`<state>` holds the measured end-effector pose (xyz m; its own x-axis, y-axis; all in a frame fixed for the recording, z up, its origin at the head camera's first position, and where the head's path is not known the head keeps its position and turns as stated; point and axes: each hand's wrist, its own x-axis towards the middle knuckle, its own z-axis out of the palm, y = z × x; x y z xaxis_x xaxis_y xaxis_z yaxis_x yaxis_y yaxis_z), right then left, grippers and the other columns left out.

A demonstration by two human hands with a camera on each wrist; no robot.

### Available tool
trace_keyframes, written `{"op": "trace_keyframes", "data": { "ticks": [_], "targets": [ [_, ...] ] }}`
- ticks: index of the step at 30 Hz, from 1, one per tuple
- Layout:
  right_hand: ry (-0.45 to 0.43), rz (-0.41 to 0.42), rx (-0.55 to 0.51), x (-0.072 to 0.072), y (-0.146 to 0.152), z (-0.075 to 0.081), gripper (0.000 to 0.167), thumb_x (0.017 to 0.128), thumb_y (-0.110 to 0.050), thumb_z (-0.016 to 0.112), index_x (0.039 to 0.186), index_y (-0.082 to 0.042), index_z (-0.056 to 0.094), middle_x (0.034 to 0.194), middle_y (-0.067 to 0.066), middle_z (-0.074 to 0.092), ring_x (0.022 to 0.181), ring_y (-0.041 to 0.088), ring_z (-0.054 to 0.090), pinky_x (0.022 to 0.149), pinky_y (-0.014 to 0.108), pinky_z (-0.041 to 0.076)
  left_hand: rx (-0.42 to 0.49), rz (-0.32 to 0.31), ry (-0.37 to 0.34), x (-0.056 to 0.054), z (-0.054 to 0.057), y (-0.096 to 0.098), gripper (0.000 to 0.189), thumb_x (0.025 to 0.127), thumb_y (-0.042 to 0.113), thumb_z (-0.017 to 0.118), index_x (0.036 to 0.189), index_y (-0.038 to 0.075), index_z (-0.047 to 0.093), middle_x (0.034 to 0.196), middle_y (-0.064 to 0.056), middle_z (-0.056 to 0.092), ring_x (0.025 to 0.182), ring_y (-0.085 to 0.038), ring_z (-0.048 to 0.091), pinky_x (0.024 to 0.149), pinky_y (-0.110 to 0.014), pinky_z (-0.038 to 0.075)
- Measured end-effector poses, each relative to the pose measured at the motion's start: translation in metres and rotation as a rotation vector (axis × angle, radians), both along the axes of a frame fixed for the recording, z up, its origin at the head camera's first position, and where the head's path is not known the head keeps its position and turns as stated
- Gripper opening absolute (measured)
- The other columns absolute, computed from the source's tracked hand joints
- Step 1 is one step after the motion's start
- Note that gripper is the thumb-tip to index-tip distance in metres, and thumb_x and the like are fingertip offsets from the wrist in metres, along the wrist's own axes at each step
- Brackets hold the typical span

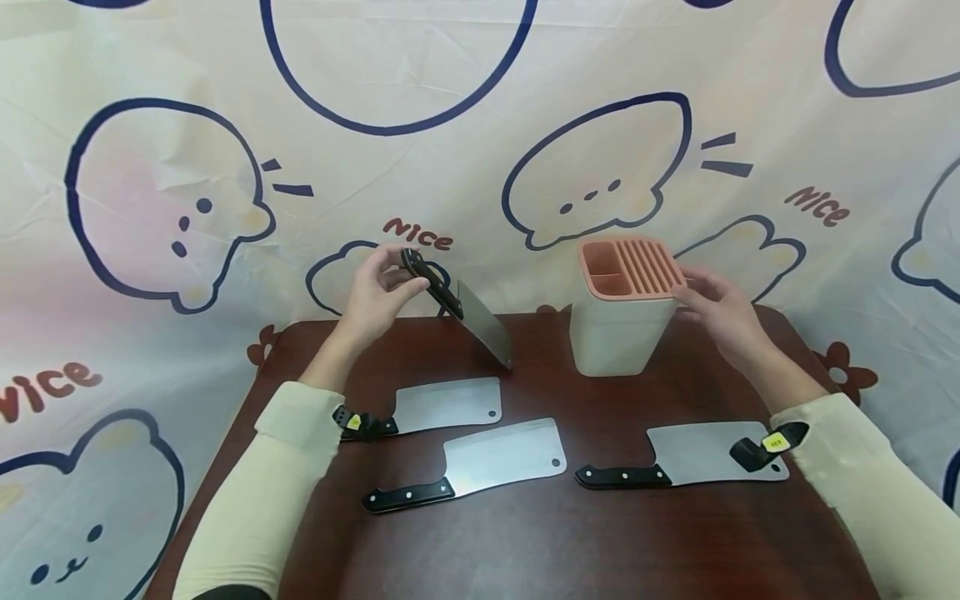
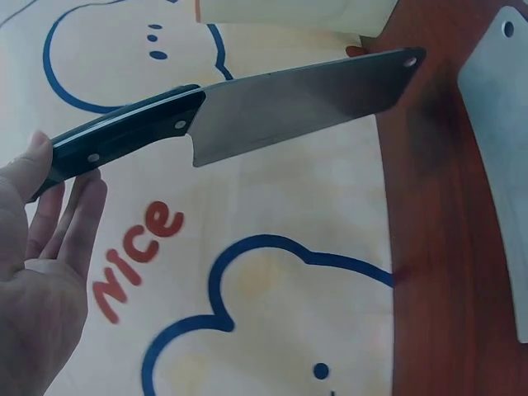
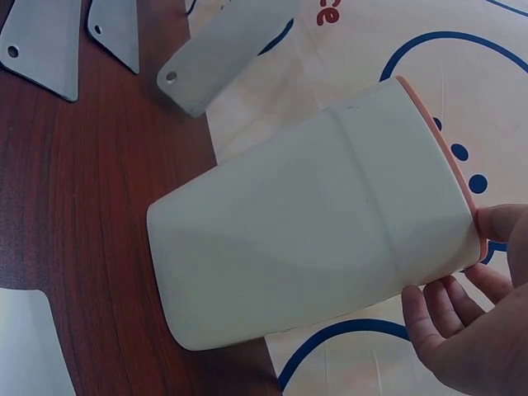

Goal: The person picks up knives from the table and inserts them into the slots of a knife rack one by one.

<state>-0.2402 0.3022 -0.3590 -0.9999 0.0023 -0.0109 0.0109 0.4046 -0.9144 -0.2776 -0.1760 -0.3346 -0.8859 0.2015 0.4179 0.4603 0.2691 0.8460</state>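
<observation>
My left hand (image 1: 381,293) pinches the black handle of a cleaver (image 1: 486,327) near its end. The blade slants down to the right, its tip close to the table's far edge. In the left wrist view the thumb and fingertips meet the cleaver (image 2: 305,103) at the handle's butt. At the right stands a cream knife holder (image 1: 618,337) with an orange slotted top (image 1: 637,268). My right hand (image 1: 720,312) grips its upper right side, thumb by the orange rim and fingers against the wall, as the right wrist view of the holder (image 3: 289,223) shows.
Three more cleavers lie flat on the brown table (image 1: 465,550): one at the back left (image 1: 450,404), one in the middle (image 1: 502,458), one at the right (image 1: 712,454) partly behind the right wrist strap. A patterned cloth (image 1: 420,167) hangs behind the table.
</observation>
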Motion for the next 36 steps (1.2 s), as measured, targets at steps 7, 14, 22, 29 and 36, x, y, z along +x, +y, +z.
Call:
{"op": "trace_keyframes", "data": {
  "ticks": [7, 14, 22, 29, 36],
  "targets": [
    [-0.008, 0.002, 0.011, 0.000, 0.001, 0.000, 0.075, 0.100, -0.057, 0.054, 0.160, -0.019, 0.031, 0.159, 0.010, 0.038, 0.134, 0.024, 0.048, 0.108, 0.036, 0.046, -0.037, 0.017, 0.041, 0.005, 0.020, 0.006, 0.049, 0.094, 0.002, 0.071, 0.140, 0.004, 0.056, 0.116, -0.013, 0.063, 0.106, -0.027, 0.069, 0.096, -0.033, 0.056],
    [-0.012, 0.005, 0.049, -0.002, 0.001, 0.002, 0.076, 0.100, -0.056, 0.053, 0.161, -0.019, 0.028, 0.158, 0.013, 0.038, 0.135, 0.030, 0.047, 0.110, 0.048, 0.044, -0.106, 0.037, 0.062, 0.011, 0.034, 0.010, 0.053, 0.095, 0.009, 0.072, 0.145, 0.014, 0.056, 0.116, -0.012, 0.067, 0.105, -0.023, 0.068, 0.096, -0.033, 0.054],
    [0.073, -0.099, 0.190, 0.003, -0.005, 0.017, 0.083, 0.100, -0.058, 0.052, 0.162, -0.011, 0.023, 0.159, 0.024, 0.034, 0.142, 0.047, 0.036, 0.108, 0.070, 0.035, -0.125, 0.043, 0.107, 0.014, 0.048, 0.019, 0.054, 0.094, 0.007, 0.074, 0.144, 0.013, 0.057, 0.115, -0.013, 0.068, 0.104, -0.026, 0.068, 0.095, -0.030, 0.055],
    [0.206, -0.162, 0.203, 0.006, -0.016, 0.037, 0.072, 0.101, -0.052, 0.055, 0.159, -0.017, 0.032, 0.159, 0.017, 0.038, 0.141, 0.041, 0.040, 0.107, 0.067, 0.038, -0.149, 0.029, 0.081, 0.016, 0.067, 0.030, 0.056, 0.095, 0.012, 0.074, 0.147, 0.018, 0.055, 0.117, -0.012, 0.068, 0.105, -0.024, 0.068, 0.092, -0.034, 0.056],
    [0.319, -0.096, 0.193, 0.007, -0.042, 0.059, 0.063, 0.102, -0.045, 0.057, 0.157, -0.019, 0.039, 0.156, 0.011, 0.044, 0.138, 0.036, 0.047, 0.111, 0.060, 0.039, -0.197, 0.001, 0.075, 0.017, 0.086, 0.049, 0.057, 0.094, 0.014, 0.075, 0.148, 0.017, 0.055, 0.120, -0.012, 0.066, 0.106, -0.025, 0.069, 0.096, -0.042, 0.056]
  ]
}}
